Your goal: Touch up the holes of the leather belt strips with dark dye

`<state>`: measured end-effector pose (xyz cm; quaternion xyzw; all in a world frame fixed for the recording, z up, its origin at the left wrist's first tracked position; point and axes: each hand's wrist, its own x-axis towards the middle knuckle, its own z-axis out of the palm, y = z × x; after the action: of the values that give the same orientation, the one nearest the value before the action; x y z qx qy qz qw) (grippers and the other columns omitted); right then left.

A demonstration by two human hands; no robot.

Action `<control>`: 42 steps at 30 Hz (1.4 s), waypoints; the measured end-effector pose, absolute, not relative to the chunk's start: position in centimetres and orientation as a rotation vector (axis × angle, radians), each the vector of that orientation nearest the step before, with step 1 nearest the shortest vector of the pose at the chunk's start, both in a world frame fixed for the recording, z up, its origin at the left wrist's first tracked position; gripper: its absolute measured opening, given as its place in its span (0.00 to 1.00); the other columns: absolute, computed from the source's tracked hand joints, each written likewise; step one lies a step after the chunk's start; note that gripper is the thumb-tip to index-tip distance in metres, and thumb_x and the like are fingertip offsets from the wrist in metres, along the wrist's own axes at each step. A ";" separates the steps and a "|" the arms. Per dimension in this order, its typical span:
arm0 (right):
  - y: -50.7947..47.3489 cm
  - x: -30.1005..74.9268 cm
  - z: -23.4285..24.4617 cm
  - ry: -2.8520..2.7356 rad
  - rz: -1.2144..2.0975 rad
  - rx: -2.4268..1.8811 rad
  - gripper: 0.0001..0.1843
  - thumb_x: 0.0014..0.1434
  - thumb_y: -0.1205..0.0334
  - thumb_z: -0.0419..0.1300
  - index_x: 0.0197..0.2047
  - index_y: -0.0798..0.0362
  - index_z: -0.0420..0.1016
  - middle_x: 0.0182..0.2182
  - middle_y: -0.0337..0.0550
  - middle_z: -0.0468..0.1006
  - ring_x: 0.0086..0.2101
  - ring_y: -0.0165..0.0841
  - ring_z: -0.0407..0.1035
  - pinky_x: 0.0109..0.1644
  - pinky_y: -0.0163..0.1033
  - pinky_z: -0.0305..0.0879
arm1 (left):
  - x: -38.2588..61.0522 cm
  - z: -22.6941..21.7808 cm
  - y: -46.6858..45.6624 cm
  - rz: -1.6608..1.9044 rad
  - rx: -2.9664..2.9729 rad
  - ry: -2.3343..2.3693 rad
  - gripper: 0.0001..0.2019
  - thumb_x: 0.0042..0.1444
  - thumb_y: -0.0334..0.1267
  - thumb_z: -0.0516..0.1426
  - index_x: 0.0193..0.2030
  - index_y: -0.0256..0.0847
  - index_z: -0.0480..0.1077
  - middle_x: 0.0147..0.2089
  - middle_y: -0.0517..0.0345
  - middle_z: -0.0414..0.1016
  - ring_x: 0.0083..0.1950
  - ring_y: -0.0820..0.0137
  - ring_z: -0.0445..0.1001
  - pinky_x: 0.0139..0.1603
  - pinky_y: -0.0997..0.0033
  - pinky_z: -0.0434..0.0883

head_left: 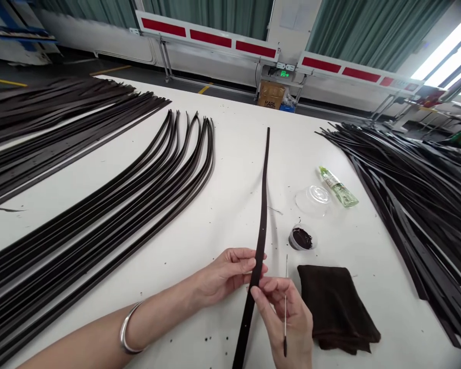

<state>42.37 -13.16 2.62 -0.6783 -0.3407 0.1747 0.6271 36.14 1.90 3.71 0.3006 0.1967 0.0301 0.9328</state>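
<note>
Left hand (232,271) closed on dark strap (264,205), right hand (292,323) pinching same strap, thin stick (285,318) between its fingers, white tabletop (230,195) beneath

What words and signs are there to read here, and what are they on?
"KARL": on the brown cardboard box under the far bench.
Green lit sign above it: bright marks, too small to read.
Green tube on the table: printed, but too blurred to read.

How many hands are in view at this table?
2: the left hand pinches the dark strip; the right hand holds it nearer the camera, beside the folded cloth.
</note>
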 end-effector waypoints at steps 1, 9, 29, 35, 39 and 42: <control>-13.4 42.5 2.7 -0.772 0.342 -1.602 0.03 0.63 0.63 0.58 0.39 0.53 0.68 0.33 0.42 0.75 0.35 0.31 0.75 0.41 0.35 0.75 | 36.1 3.8 1.9 0.067 0.624 0.414 0.12 0.49 0.37 0.69 0.40 0.36 0.79 0.34 0.54 0.81 0.37 0.69 0.78 0.47 0.69 0.70; -16.6 53.0 6.1 -0.835 0.053 -1.861 0.20 0.69 0.53 0.45 0.43 0.52 0.76 0.28 0.41 0.66 0.30 0.32 0.66 0.33 0.37 0.65 | 36.7 3.5 2.6 0.035 0.615 0.505 0.07 0.55 0.35 0.65 0.40 0.37 0.78 0.34 0.55 0.78 0.36 0.70 0.76 0.48 0.67 0.72; -11.9 59.0 4.1 -1.370 -0.221 -2.011 0.15 0.69 0.67 0.49 0.30 0.52 0.69 0.26 0.39 0.73 0.33 0.32 0.64 0.41 0.40 0.65 | 36.5 2.8 3.0 -0.010 0.660 0.614 0.09 0.54 0.36 0.65 0.42 0.39 0.78 0.35 0.55 0.79 0.36 0.67 0.77 0.42 0.69 0.73; -11.8 59.0 3.7 -1.398 -0.220 -2.014 0.15 0.68 0.67 0.49 0.31 0.52 0.69 0.28 0.40 0.74 0.33 0.32 0.64 0.39 0.39 0.63 | 36.5 2.6 3.0 -0.020 0.664 0.593 0.07 0.55 0.35 0.64 0.42 0.40 0.77 0.35 0.56 0.79 0.36 0.68 0.77 0.44 0.68 0.72; -11.7 59.1 3.4 -1.402 -0.214 -2.026 0.15 0.69 0.65 0.49 0.30 0.52 0.69 0.27 0.40 0.74 0.33 0.33 0.64 0.38 0.39 0.62 | 36.3 2.2 3.0 -0.011 0.671 0.571 0.08 0.57 0.35 0.63 0.44 0.40 0.76 0.36 0.55 0.78 0.38 0.67 0.77 0.46 0.65 0.72; -11.8 59.1 3.4 -1.396 -0.208 -2.034 0.16 0.69 0.64 0.49 0.30 0.51 0.70 0.26 0.40 0.73 0.33 0.33 0.63 0.38 0.40 0.61 | 36.2 2.1 3.0 -0.028 0.675 0.552 0.08 0.58 0.36 0.63 0.44 0.40 0.76 0.38 0.55 0.78 0.38 0.67 0.77 0.47 0.65 0.72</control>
<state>59.09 -11.81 3.38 -0.7764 -0.5329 -0.0794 0.3269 36.18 3.04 2.08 0.3269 0.2672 -0.0133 0.9064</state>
